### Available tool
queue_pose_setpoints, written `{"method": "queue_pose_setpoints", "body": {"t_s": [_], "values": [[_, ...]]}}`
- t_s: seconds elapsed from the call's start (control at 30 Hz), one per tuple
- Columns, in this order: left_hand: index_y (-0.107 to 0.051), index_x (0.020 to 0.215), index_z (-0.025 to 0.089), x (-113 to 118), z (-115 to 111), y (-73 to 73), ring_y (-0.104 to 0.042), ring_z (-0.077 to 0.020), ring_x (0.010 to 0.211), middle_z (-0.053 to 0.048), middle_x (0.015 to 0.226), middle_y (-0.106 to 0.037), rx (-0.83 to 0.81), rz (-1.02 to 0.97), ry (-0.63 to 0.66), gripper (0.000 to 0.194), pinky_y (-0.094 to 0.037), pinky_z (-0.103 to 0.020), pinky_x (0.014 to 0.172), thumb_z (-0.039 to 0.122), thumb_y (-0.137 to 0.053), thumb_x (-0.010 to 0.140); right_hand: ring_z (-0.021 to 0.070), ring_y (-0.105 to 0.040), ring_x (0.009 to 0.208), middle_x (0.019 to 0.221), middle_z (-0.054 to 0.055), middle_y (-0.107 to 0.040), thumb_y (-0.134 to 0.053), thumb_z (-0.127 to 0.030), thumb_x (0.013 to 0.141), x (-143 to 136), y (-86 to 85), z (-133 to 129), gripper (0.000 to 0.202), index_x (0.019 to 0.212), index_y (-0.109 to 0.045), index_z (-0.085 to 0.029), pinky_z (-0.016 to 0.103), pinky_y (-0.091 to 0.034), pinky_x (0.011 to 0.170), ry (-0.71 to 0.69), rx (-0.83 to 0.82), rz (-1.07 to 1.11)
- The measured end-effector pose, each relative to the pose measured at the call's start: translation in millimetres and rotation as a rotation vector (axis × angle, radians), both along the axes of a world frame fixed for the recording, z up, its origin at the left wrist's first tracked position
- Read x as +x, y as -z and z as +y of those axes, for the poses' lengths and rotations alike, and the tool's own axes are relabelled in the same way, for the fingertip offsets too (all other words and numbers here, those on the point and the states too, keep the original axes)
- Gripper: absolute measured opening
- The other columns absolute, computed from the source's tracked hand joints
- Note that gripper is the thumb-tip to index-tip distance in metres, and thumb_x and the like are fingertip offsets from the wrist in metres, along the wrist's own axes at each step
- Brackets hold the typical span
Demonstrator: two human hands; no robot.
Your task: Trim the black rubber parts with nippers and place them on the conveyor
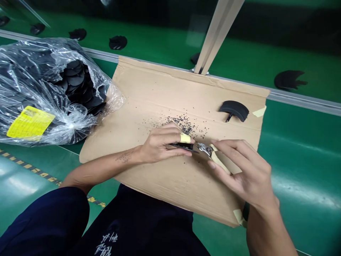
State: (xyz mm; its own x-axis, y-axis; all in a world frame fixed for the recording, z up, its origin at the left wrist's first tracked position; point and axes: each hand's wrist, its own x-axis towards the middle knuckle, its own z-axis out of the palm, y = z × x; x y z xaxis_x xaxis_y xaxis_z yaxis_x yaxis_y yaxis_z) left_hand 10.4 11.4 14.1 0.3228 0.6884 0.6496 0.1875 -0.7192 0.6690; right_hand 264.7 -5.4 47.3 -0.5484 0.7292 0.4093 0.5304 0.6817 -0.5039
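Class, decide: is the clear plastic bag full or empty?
Well filled: the plastic bag bulges, with piled black pieces showing inside.

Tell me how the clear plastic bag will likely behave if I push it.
The clear plastic bag would probably give and crumple where pressed, since it looks wrinkled. It may feel fairly heavy, given the many black pieces inside. Those lie jumbled and overlapping, so they could shift as it moves.

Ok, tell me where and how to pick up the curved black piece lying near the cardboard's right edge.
Pinch the curved black piece across its band near the right end, coming from above and the right. A thin peg juts from its near side, left of the middle, so that end should keep your fingers off it.
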Motion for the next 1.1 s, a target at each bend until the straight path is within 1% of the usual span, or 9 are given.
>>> {"method": "queue_pose_setpoints", "body": {"t_s": [0.2,0.43,0.57,0.7,0.8,0.87,0.93,1.0,1.1], "values": [[-0.074,0.113,0.021,-1,0,-0.8,-0.069,-0.0114,0.077,-0.001,0.088,-0.079,0.010,0.028,0.022,0.030,-0.056,-0.028,0.075,0.030,-0.081,0.085,0.0247,-0.073,0.096,0.117,0.009,-0.074,-0.074,-0.020,0.089,0,0.8,-1,0.054,0.140,-0.059,-0.030,0.038,-0.061,0.079,-0.020,-0.019,0.009],[-0.075,0.104,0.018,-1,0,0.0,-0.070,-0.0111,0.075,-0.002,0.086,-0.079,0.056,0.039,0.012,0.021,-0.058,-0.027,0.071,0.029,-0.080,0.086,0.0237,-0.072,0.094,0.114,0.010,-0.074,-0.075,-0.020,0.090,3,0.8,0,0.054,0.141,-0.058,-0.028,0.039,-0.061,0.078,-0.047,0.016,-0.020],[-0.075,0.105,0.017,0,-1,2.9,-0.069,-0.0105,0.071,-0.002,0.083,-0.079,0.078,0.007,0.027,0.025,-0.058,-0.026,0.069,0.026,-0.082,0.084,0.0241,-0.074,0.091,0.115,0.007,-0.076,-0.076,-0.023,0.089,6,3.1,-1,0.054,0.140,-0.060,-0.031,0.039,-0.062,0.079,-0.033,0.007,-0.035],[-0.076,0.107,0.020,0,0,4.1,-0.069,-0.0108,0.070,-0.002,0.082,-0.079,0.061,0.026,0.030,0.024,-0.058,-0.026,0.068,0.027,-0.081,0.085,0.0237,-0.074,0.089,0.114,0.007,-0.077,-0.075,-0.022,0.089,3,4.3,-4,0.051,0.138,-0.063,-0.030,0.039,-0.063,0.081,-0.032,0.008,-0.033],[-0.076,0.105,0.019,-1,0,3.7,-0.069,-0.0115,0.072,-0.003,0.083,-0.079,0.025,0.027,0.039,0.022,-0.058,-0.027,0.070,0.030,-0.080,0.086,0.0228,-0.075,0.091,0.114,0.008,-0.077,-0.072,-0.024,0.092,-2,2.8,-4,0.044,0.135,-0.066,-0.029,0.037,-0.063,0.079,-0.040,-0.128,0.054],[-0.075,0.101,0.018,-1,0,3.7,-0.069,-0.0118,0.072,-0.002,0.080,-0.077,0.011,0.027,0.049,0.022,-0.058,-0.028,0.072,0.031,-0.081,0.085,0.0194,-0.073,0.081,0.107,0.007,-0.077,-0.068,-0.027,0.095,-4,1.6,-3,0.037,0.132,-0.068,-0.028,0.032,-0.060,0.067,-0.029,-0.273,0.127],[-0.075,0.102,0.017,-1,0,4.3,-0.067,-0.0121,0.073,-0.002,0.079,-0.077,0.000,0.036,0.044,0.024,-0.056,-0.028,0.072,0.031,-0.082,0.084,0.0159,-0.068,0.070,0.097,0.005,-0.077,-0.067,-0.028,0.095,-4,1.5,-2,0.034,0.129,-0.070,-0.027,0.029,-0.055,0.059,0.011,-0.319,0.158],[-0.074,0.109,0.019,-2,0,5.1,-0.067,-0.0126,0.075,-0.002,0.082,-0.077,-0.004,0.056,0.015,0.031,-0.055,-0.028,0.072,0.034,-0.081,0.084,0.0165,-0.068,0.073,0.095,0.006,-0.075,-0.069,-0.027,0.094,-4,3.0,0,0.034,0.128,-0.070,-0.025,0.031,-0.056,0.063,0.059,-0.258,0.140],[-0.072,0.116,0.019,-1,0,6.3,-0.066,-0.0117,0.074,-0.002,0.084,-0.077,0.010,0.095,-0.011,0.037,-0.054,-0.027,0.071,0.036,-0.080,0.085,0.0230,-0.071,0.090,0.106,0.010,-0.075,-0.072,-0.025,0.091,-5,6.8,0,0.037,0.127,-0.068,-0.023,0.038,-0.060,0.078,0.072,-0.106,0.045]]}}
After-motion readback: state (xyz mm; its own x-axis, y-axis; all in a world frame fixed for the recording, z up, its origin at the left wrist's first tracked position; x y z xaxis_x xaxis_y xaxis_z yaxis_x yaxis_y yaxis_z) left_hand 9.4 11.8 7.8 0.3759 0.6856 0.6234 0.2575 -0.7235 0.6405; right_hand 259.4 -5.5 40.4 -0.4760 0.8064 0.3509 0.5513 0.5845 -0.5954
